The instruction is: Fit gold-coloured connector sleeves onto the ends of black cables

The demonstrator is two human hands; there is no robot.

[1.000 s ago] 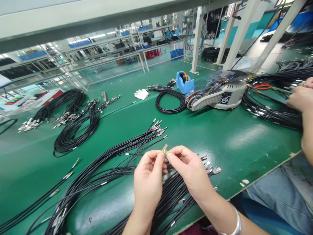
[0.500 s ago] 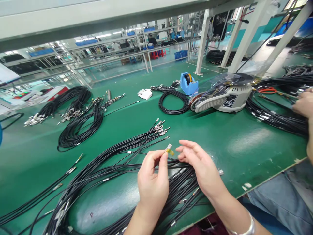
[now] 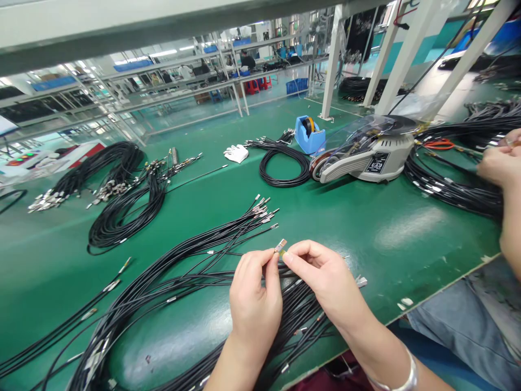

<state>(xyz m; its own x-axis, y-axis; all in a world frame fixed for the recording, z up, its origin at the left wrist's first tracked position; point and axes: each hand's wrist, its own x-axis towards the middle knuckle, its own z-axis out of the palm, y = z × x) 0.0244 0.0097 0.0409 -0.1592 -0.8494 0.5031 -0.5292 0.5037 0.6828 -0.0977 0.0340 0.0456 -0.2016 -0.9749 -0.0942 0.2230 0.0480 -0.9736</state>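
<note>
On the left, black cables (image 3: 163,263) lie across the green surface (image 3: 358,217) as they did half a second ago. Next comes the left hand (image 3: 255,293), its fingers still pinched at the base of a small metal connector (image 3: 281,244), held up above the cables. Beside the connector, a scrap of yellow tape (image 3: 282,253) stuck out free a moment ago; now the right hand (image 3: 328,279) has returned to it, thumb and forefinger apparently closed on its end. Connector and tape are thus being handled together again. The left hand points upward, wrist low, thumb toward the right; the right hand slants in from the lower right, its remaining fingers curled.
</note>
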